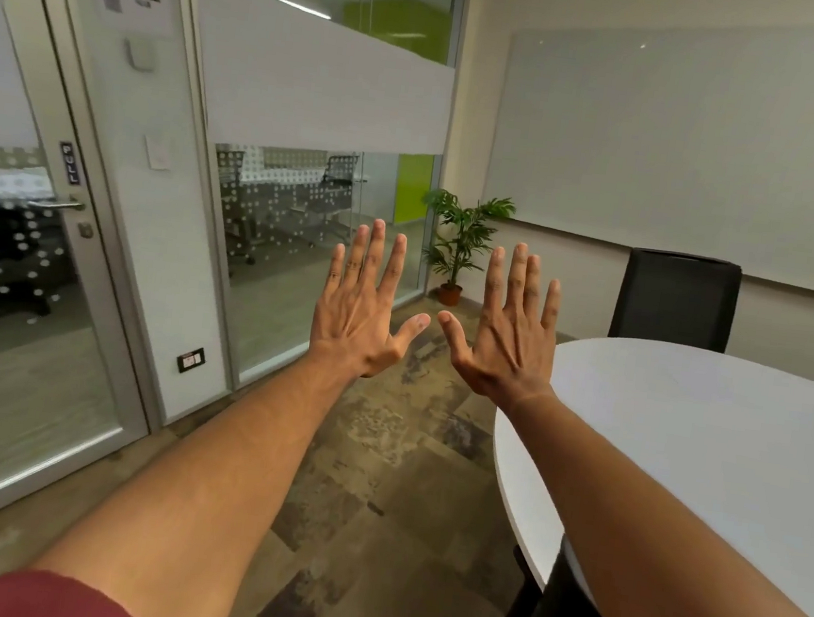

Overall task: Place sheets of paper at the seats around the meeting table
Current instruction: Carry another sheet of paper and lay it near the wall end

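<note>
A glass door (19, 264) stands at the left, with a "PULL" sign (69, 163) above its lever handle (54, 203). Beside it, a frosted band crosses a glass wall (319, 85). A potted plant (460, 243) stands in the far corner on the patchy brown floor (375, 482). A large whiteboard (693, 138) covers the right wall. A wall socket (190, 359) sits low on the panel beside the door.

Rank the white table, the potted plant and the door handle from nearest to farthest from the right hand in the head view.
From the right hand:
1. White table, right beside and below it, on its right.
2. Potted plant, in the far corner, between the two hands in the picture.
3. Door handle, far off on the left, past the left hand.
</note>
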The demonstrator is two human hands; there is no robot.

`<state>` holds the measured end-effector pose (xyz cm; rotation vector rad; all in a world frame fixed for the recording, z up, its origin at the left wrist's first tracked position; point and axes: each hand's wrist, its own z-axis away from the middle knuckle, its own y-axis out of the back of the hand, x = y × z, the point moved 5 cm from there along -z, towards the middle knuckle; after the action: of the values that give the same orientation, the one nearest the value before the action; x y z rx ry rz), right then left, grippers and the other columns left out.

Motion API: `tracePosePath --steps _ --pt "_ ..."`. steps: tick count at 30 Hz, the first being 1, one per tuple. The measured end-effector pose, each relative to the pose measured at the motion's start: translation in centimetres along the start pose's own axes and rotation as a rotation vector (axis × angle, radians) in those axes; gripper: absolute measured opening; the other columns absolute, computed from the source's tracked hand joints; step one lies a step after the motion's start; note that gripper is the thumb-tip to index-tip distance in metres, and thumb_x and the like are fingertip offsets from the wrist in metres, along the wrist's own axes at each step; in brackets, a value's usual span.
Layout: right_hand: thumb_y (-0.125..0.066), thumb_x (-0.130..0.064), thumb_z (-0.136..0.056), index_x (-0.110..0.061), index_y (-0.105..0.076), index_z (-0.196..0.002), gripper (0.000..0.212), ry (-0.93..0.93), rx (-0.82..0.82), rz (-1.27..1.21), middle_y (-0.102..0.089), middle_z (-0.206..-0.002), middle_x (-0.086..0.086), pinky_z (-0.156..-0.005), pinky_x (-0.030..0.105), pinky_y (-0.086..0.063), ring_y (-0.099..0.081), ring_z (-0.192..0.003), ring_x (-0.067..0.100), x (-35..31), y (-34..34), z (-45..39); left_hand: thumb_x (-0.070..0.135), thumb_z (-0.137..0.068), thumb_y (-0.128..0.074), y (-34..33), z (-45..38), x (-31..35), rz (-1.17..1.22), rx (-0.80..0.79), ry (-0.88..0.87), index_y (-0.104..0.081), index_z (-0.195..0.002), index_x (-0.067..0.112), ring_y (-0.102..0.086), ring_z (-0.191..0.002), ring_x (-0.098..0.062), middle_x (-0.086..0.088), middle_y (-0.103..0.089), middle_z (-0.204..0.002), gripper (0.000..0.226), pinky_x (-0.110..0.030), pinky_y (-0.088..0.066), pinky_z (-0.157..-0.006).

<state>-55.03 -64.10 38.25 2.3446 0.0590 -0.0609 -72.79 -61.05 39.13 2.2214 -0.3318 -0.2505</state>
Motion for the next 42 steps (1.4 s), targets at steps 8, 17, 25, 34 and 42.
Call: tracePosePath --steps 8,17,25,34,42 --pt "-0.021 -0.074 -0.089 -0.015 0.007 -0.157 0.093 -0.035 -0.008 0.033 0.010 -0.164 0.013 -0.121 0.054 0.002 0.011 -0.152 0.029 1.9 -8.7 -9.7 0.075 -0.085 -0.015 -8.6 -11.3 -3.0 0.055 -0.007 -0.044 0.026 -0.151 0.017 0.026 -0.148 -0.027 -0.014 0.029 -0.160 0.097 -0.050 0.007 -0.121" --pt "-0.020 -0.074 -0.089 -0.015 0.008 -0.156 0.093 -0.147 -0.018 0.162 0.011 -0.164 0.013 -0.121 0.053 0.004 0.012 -0.151 0.029 3.6 -20.7 -19.9 0.074 -0.087 -0.025 -20.8 -25.3 -6.6 0.178 0.029 -0.191 0.024 -0.152 0.017 0.025 -0.148 -0.026 -0.014 0.027 -0.160 0.099 -0.047 0.009 -0.121" --pt "-0.016 -0.075 -0.088 -0.016 0.012 -0.156 0.094 -0.313 -0.026 0.285 0.014 -0.164 0.013 -0.122 0.052 0.004 0.014 -0.151 0.029 6.4 -28.4 -28.5 0.071 -0.089 -0.033 -29.3 -37.8 -7.1 0.300 0.016 -0.375 0.021 -0.153 0.018 0.025 -0.148 -0.027 -0.014 0.026 -0.161 0.099 -0.048 0.009 -0.121" --pt "-0.018 -0.076 -0.088 -0.015 0.014 -0.155 0.096 -0.478 -0.030 0.438 0.015 -0.164 0.013 -0.121 0.052 0.005 0.015 -0.151 0.028 15.5 -34.9 -33.3 0.071 -0.089 -0.032 -39.1 -47.7 0.2 0.413 0.012 -0.540 0.024 -0.152 0.018 0.024 -0.148 -0.026 -0.013 0.027 -0.161 0.099 -0.048 0.008 -0.121" --pt "-0.024 -0.077 -0.087 -0.015 0.010 -0.156 0.099 -0.644 -0.004 0.518 0.014 -0.164 0.013 -0.121 0.052 0.005 0.013 -0.151 0.029 26.1 -39.8 -37.1 0.076 -0.087 -0.023 -46.4 -56.5 9.9 0.472 0.001 -0.702 0.021 -0.153 0.018 0.022 -0.149 -0.026 -0.013 0.025 -0.161 0.099 -0.050 0.006 -0.121"
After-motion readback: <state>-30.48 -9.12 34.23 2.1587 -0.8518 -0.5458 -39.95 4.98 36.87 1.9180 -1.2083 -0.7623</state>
